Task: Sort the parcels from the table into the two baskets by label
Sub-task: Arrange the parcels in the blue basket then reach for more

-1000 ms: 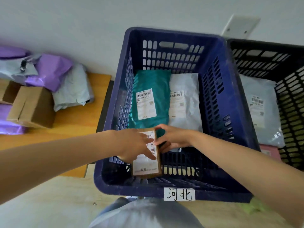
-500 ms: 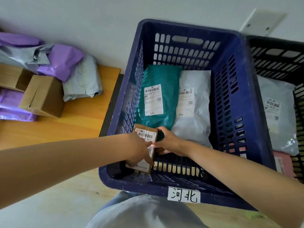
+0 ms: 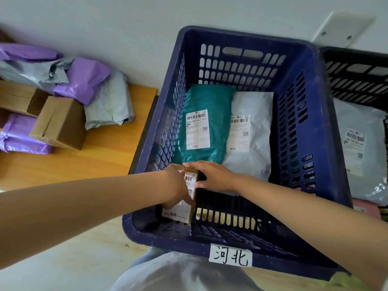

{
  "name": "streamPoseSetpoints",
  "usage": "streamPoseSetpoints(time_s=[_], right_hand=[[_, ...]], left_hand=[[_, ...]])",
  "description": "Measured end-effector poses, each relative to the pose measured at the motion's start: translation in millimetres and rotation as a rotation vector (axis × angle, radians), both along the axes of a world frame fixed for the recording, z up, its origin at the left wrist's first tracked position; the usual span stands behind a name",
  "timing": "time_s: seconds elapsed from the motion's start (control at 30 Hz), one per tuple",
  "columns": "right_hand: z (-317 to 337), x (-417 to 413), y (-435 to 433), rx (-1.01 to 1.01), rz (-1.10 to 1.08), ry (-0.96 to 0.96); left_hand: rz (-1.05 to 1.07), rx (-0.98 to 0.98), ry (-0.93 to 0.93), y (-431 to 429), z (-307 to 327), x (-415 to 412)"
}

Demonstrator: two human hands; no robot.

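Head view: left hand [image 3: 178, 191] grips the small box [image 3: 180, 214], fingers wrapped over its labelled face, holding it roughly on end in the near-left corner of the blue basket [image 3: 294, 106]. Right hand [image 3: 214, 175] lies with straight fingers against its top edge, we judge to steady it. We read this as packing tight. More parcels [image 3: 60, 122] wait on the tabletop [image 3: 105, 160].

Black basket [image 3: 357, 59] cut by right edge; left hand [image 3: 178, 187] covers label on box [image 3: 180, 215].
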State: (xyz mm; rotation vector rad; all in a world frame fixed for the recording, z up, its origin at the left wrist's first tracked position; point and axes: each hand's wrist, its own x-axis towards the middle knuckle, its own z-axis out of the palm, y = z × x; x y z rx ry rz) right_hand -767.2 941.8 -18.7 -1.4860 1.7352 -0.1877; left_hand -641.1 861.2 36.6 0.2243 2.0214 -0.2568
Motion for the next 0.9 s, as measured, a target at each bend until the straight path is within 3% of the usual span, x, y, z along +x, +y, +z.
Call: streamPoseSetpoints(time_s=[0.4, 0.6, 0.73, 0.9], right_hand=[[-12, -8, -13, 0.056, -0.006, -0.076], [-7, -13, -22, 0.086, -0.002, -0.140], [5, -23, -33, 0.138, -0.168, -0.315], [44, -44, -48, 0.005, -0.461, -0.433]], left_hand=[[0.120, -0.053, -0.059, -3, 2, -12], [0.242, 0.016, -0.043, 0, 13, -18], [0.352, 0.107, 0.058, -11, 16, -21], [0.355, 0.087, 0.282, -23, 33, -36]])
